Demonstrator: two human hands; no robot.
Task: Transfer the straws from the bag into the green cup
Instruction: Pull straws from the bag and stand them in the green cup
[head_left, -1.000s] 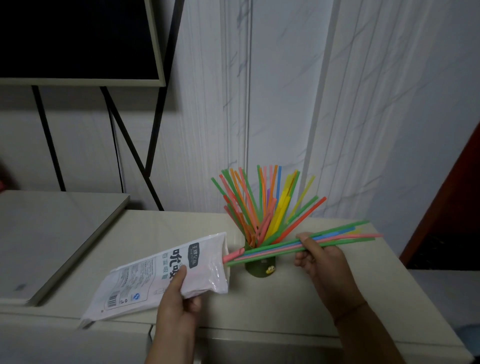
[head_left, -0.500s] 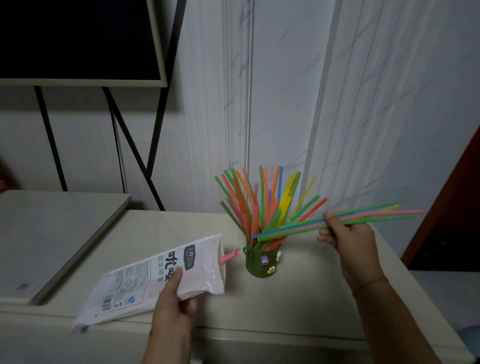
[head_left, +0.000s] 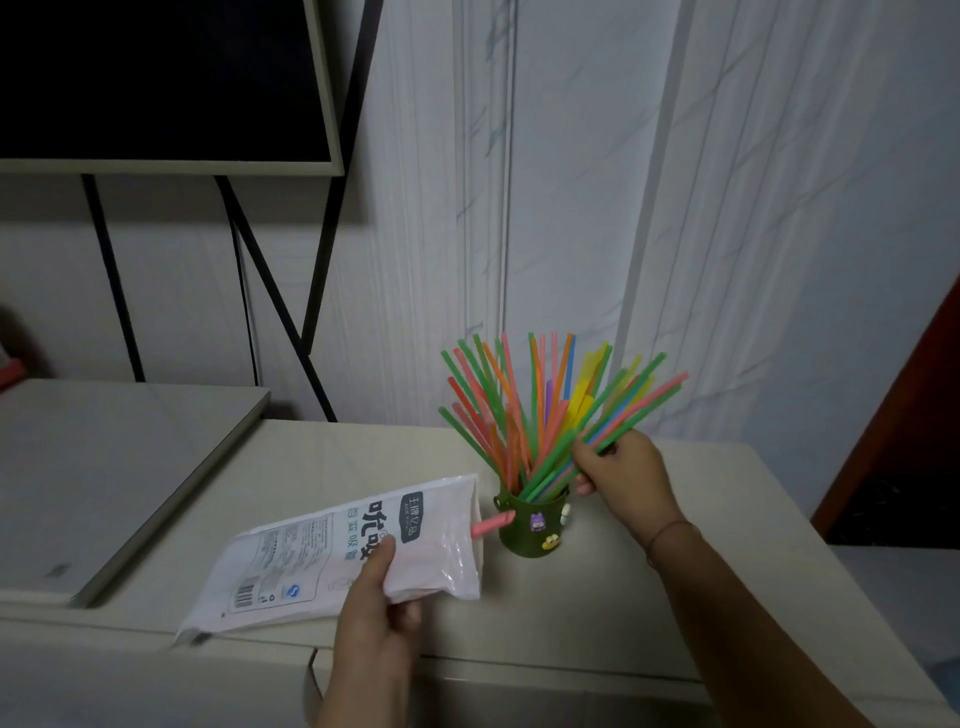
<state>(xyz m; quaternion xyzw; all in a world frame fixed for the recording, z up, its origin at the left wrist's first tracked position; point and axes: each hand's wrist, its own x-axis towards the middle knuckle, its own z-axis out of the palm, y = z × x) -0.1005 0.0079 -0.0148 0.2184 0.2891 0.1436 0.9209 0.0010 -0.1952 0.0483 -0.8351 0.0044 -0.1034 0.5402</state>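
The left hand (head_left: 375, 610), at lower centre of the frame, grips the bag (head_left: 332, 551) with the thumb on top and the fingers curled beneath its lower edge. The bag is white and translucent with printed text and a barcode; it is tilted, its open mouth raised toward the right and its closed end resting low at the left on the table (head_left: 337, 467). One pink straw (head_left: 492, 521) protrudes from the bag mouth, its tip just beside the wall of the green cup (head_left: 532, 527).

The green cup stands upright on the table at centre frame, right of the bag. Small figure stickers are fixed to its front. It contains a fanned cluster of coloured straws (head_left: 511, 410) in green, orange, pink, yellow and blue.

The right hand (head_left: 621, 470), at centre right, is clenched around a bundle of straws (head_left: 631, 415). The bundle slants from upper right down to lower left, with its lower ends at the cup rim. Whether those ends are already inside the cup cannot be determined.
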